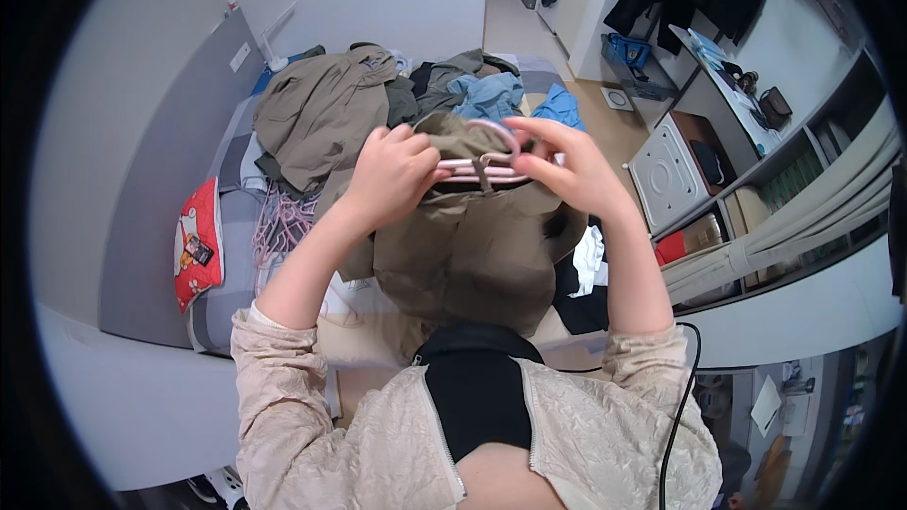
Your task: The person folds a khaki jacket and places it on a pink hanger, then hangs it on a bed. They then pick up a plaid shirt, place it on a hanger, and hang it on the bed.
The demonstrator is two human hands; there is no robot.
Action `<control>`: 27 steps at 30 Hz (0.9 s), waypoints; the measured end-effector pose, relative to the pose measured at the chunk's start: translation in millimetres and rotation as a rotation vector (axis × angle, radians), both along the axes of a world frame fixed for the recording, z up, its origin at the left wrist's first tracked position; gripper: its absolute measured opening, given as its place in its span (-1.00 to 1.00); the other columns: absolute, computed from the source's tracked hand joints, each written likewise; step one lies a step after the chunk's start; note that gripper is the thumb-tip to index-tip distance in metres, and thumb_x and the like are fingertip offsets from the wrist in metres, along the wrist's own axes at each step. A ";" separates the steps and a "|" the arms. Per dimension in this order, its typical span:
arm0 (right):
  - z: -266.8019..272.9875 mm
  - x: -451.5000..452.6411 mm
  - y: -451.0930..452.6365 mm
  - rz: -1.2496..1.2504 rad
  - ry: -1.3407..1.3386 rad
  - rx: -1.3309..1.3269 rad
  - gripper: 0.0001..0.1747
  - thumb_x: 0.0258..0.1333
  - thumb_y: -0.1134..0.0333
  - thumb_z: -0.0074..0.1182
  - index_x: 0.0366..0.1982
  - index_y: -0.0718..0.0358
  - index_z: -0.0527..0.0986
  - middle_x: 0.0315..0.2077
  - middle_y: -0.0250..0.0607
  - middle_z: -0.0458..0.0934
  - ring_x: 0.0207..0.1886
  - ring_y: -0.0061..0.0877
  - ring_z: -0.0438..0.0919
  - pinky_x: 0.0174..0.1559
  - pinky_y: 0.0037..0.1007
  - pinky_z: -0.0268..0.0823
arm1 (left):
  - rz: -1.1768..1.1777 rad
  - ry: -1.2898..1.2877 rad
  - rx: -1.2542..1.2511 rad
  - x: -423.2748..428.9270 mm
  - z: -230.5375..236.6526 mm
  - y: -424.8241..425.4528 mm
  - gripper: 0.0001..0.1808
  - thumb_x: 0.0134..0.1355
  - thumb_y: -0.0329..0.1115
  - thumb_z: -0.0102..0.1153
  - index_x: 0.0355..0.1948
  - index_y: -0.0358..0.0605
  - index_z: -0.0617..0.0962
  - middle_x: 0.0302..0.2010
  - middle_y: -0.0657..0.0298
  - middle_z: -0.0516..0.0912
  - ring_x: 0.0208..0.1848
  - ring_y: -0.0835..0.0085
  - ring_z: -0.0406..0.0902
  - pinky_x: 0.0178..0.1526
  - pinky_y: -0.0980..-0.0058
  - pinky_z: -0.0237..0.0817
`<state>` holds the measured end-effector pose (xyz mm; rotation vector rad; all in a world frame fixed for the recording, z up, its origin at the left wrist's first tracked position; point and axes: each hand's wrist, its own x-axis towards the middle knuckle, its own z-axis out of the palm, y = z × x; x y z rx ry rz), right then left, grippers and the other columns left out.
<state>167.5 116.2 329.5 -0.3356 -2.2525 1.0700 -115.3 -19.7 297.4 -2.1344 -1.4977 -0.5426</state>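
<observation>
In front of my chest hangs an olive-brown garment [464,248] with a pink clothes hanger [489,173] at its top. My left hand [398,173] is closed around the garment's upper edge at the hanger's left end. The thumb and fingers of my right hand [567,159] grip the hanger near its hook, which curves up between the two hands. A narrow loop or strap of cloth crosses the hanger's middle. The parts of the hanger inside the garment are hidden.
Beyond, an olive jacket [319,103] and blue clothes [496,95] lie heaped on the bed. Pink hangers [283,223] are piled at the left, beside a red cushion [200,241] with a phone [198,251] on it. White cloth [588,262] and shelving stand to the right.
</observation>
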 end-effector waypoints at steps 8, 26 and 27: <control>113.9 -84.9 104.5 -0.157 0.113 -0.299 -0.66 0.51 0.11 0.08 -0.30 0.22 0.61 -0.42 -0.41 0.63 -0.48 -0.72 0.52 -0.34 -0.63 0.44 | -0.152 -0.694 -0.014 -46.8 112.4 100.2 -0.61 0.33 -0.02 0.32 -0.06 -0.13 0.72 -0.11 0.17 0.66 0.04 0.27 0.62 0.11 0.27 0.42; 75.3 -26.8 59.2 -0.397 0.384 -0.282 -0.45 0.34 -0.12 0.25 -0.51 0.22 0.58 -0.64 -0.58 0.36 -0.57 -0.75 0.32 -0.48 -0.59 0.19 | -0.237 -0.822 -0.293 -86.1 50.8 6.5 -0.29 0.24 0.01 0.41 0.33 -0.03 0.47 0.19 0.25 0.57 0.15 0.45 0.51 0.07 0.41 0.36; 81.1 -27.6 66.3 -0.419 0.401 -0.281 -0.41 0.34 -0.15 0.23 -0.59 0.16 0.47 -0.66 -0.59 0.30 -0.59 -0.78 0.25 -0.49 -0.62 0.15 | -0.135 -0.792 -0.412 -79.9 16.8 2.7 -0.33 0.19 -0.21 0.38 0.33 -0.01 0.48 0.30 0.25 0.52 0.28 0.41 0.47 0.17 0.31 0.37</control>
